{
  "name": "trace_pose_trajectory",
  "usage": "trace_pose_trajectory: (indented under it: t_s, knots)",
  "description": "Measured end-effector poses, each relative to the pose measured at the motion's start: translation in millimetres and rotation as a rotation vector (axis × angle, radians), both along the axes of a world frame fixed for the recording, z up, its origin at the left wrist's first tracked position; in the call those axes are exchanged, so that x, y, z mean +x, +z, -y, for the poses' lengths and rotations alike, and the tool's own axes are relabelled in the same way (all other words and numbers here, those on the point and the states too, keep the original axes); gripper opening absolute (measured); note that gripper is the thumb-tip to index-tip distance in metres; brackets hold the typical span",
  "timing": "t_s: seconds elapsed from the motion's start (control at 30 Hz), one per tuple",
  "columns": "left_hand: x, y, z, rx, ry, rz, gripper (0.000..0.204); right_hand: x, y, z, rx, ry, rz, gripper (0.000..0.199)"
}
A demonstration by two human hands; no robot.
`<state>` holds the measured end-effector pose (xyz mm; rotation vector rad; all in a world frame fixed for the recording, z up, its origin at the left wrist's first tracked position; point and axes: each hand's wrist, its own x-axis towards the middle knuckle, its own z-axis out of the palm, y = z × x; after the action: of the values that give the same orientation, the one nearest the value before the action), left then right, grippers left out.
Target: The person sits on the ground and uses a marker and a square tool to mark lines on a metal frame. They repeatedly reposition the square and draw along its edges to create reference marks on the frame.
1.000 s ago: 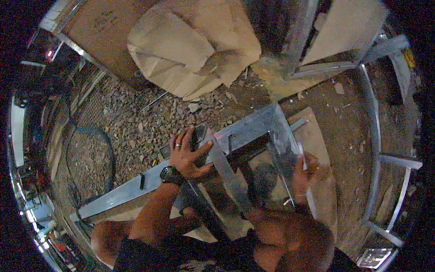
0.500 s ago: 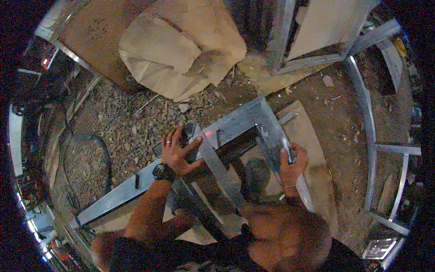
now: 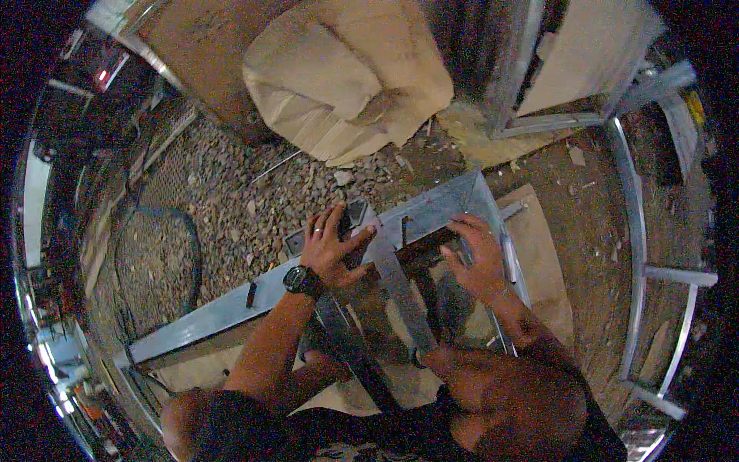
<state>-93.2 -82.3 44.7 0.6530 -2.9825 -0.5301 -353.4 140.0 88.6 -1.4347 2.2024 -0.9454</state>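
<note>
A galvanised metal frame lies on the ground in front of me. Its long rail runs from lower left up to a corner, and a second rail runs down the right side. A diagonal cross piece leans against the long rail. My left hand, with a black watch and a ring, lies flat where the cross piece meets the rail, fingers apart, beside a small dark block. My right hand rests on the frame just inside the corner, fingers spread and holding nothing.
Crumpled brown cardboard lies behind the frame on loose gravel. A black hose loop sits at left. A flat board lies under the frame's right side. More metal frames stand to the right and at the back.
My right hand has left the outer side of the right rail and moved left, onto the frame inside the corner. My left hand has stayed where the cross piece meets the rail.
</note>
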Motion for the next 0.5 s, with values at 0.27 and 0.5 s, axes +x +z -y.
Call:
trace_pose_trajectory:
  t_s: [0.27, 0.5]
  knots:
    - [18, -6, 1, 0.014, 0.039, 0.062, 0.08, -18, -58, 47, -0.036, 0.309, 0.03, 0.068]
    - [17, -14, -1, -0.002, 0.079, 0.034, 0.081, -24, -87, 63, -0.095, 0.345, 0.057, 0.072]
